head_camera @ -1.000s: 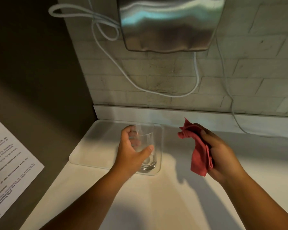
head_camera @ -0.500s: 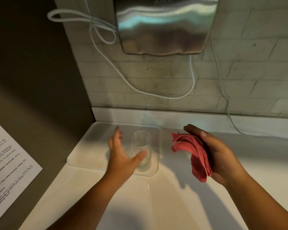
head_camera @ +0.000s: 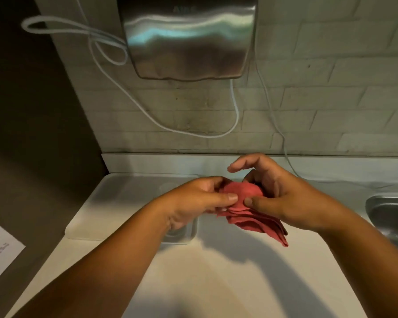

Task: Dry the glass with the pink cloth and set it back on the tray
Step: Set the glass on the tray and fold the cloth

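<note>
Glass [head_camera: 178,228] stands upright on the tray [head_camera: 115,203], at the tray's right front corner; the left wrist hides most of it and only its faint rim and its base show. The tray lies flat on the pale tabletop [head_camera: 216,271], tucked into the back left corner beside the dark side wall, its left and middle parts bare. At the far left a printed sheet of paper [head_camera: 0,249] hangs on that dark wall, below the level of the tabletop's edge.

Left hand [head_camera: 193,203] hovers just past the tray's right edge, thumb and fingers [head_camera: 230,197] pinched together on the near fold of the pink cloth [head_camera: 251,214]. The cloth is bunched in layers between the two hands, above the tabletop, its lower corner hanging free. Right hand [head_camera: 278,198] holds the cloth's other side, thumb pressed on it, while the forefinger is lifted and curled apart above.

In front of the hands the tabletop is open, crossed by arm shadows. At the right edge a steel sink [head_camera: 391,210] is set into the tabletop. Behind, a pale brick wall carries a steel hand dryer [head_camera: 186,37] with white cables [head_camera: 147,106] looping below it.
</note>
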